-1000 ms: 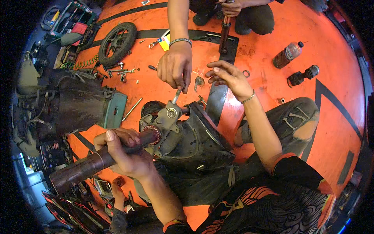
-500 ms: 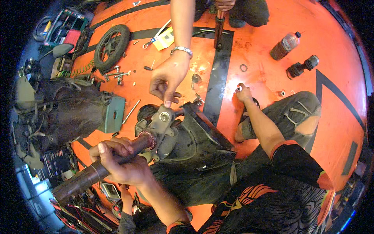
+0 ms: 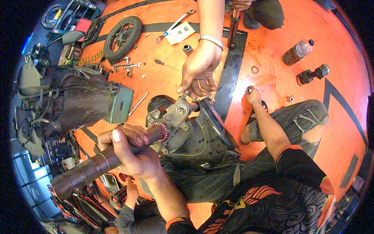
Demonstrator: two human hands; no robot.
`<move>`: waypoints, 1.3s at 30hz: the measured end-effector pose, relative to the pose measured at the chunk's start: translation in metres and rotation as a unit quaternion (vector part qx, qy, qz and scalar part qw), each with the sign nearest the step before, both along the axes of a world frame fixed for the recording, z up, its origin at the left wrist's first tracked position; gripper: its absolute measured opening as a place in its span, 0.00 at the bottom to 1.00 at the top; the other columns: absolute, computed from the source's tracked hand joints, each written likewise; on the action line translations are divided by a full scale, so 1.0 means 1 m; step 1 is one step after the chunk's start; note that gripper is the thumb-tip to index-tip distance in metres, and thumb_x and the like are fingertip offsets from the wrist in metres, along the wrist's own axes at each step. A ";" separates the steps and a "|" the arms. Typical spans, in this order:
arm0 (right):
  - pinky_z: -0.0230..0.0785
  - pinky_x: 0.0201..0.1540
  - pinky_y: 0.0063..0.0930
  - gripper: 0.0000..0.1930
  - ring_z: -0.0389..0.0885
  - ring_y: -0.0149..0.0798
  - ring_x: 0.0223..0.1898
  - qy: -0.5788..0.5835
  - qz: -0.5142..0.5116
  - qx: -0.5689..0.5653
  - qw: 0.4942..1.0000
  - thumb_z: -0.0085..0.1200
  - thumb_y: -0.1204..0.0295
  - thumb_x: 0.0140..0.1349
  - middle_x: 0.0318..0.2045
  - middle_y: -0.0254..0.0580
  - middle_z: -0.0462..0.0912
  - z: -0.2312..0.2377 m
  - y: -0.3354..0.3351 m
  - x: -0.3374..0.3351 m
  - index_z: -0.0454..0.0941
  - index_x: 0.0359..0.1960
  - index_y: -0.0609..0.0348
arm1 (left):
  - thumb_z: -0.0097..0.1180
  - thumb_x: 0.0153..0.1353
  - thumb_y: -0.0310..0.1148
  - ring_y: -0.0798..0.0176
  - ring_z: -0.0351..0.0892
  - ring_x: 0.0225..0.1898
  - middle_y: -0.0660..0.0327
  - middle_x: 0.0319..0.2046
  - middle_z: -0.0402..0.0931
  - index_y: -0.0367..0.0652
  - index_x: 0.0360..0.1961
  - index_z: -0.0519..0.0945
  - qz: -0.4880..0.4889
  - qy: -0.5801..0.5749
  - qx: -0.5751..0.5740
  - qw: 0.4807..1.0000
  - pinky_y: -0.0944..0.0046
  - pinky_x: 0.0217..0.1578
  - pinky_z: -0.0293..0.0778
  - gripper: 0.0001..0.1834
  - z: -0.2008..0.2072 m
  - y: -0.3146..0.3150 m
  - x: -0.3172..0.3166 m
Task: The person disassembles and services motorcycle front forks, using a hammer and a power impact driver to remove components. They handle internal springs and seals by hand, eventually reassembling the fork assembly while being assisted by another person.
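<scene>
Left grip [image 3: 130,154] wraps the dark tube [image 3: 83,171]; right of the tube, right grip [image 3: 255,96] pinches a socket [image 3: 248,90], perhaps

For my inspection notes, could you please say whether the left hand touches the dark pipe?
Touching: the head view shows the left hand wrapped around the dark pipe.

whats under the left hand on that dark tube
The left hand grips the tube, which shows on both sides of the grip, with a beaded ring near its upper end. The tube's surface directly beneath the grip is covered and cannot be seen.
</scene>
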State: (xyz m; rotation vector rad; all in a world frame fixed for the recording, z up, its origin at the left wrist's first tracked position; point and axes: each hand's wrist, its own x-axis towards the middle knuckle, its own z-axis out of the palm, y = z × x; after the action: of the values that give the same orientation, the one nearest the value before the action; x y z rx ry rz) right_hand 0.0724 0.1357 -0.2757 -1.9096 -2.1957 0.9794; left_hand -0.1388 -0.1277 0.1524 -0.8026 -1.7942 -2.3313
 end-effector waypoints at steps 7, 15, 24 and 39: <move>0.73 0.48 0.45 0.13 0.80 0.58 0.45 0.023 0.011 0.012 1.000 0.57 0.66 0.58 0.39 0.60 0.81 -0.010 0.002 0.002 0.79 0.44 0.52 | 0.50 0.65 0.30 0.69 0.61 0.13 0.64 0.12 0.60 0.43 0.27 0.63 0.001 -0.010 0.005 1.000 0.69 0.16 0.63 0.11 0.000 0.001 0.000; 0.73 0.48 0.44 0.13 0.81 0.56 0.44 0.011 -0.002 0.030 0.999 0.57 0.66 0.58 0.39 0.60 0.82 -0.011 -0.002 -0.003 0.79 0.44 0.53 | 0.49 0.65 0.30 0.69 0.62 0.14 0.63 0.12 0.60 0.42 0.27 0.63 -0.001 -0.009 -0.007 1.000 0.68 0.17 0.64 0.11 0.000 -0.002 0.000; 0.74 0.47 0.42 0.14 0.83 0.53 0.42 0.028 0.020 0.023 0.999 0.59 0.66 0.57 0.38 0.59 0.83 -0.017 0.004 0.004 0.80 0.44 0.54 | 0.50 0.65 0.30 0.69 0.62 0.14 0.64 0.13 0.61 0.42 0.29 0.64 -0.007 -0.006 -0.009 1.000 0.68 0.18 0.65 0.10 0.000 -0.001 0.001; 0.73 0.48 0.38 0.16 0.83 0.51 0.44 0.036 -0.027 -0.010 0.999 0.62 0.65 0.54 0.39 0.58 0.84 0.000 0.001 0.000 0.80 0.44 0.57 | 0.57 0.58 0.29 0.61 0.71 0.27 0.56 0.25 0.69 0.40 0.40 0.65 -0.084 0.038 0.028 0.995 0.59 0.30 0.79 0.14 -0.017 -0.003 -0.005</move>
State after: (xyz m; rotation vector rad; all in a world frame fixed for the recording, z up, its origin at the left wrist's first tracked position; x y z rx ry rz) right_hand 0.0723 0.1366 -0.2753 -1.9004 -2.0909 1.0467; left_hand -0.1438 -0.1305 0.1359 -1.0552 -1.6829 -2.4033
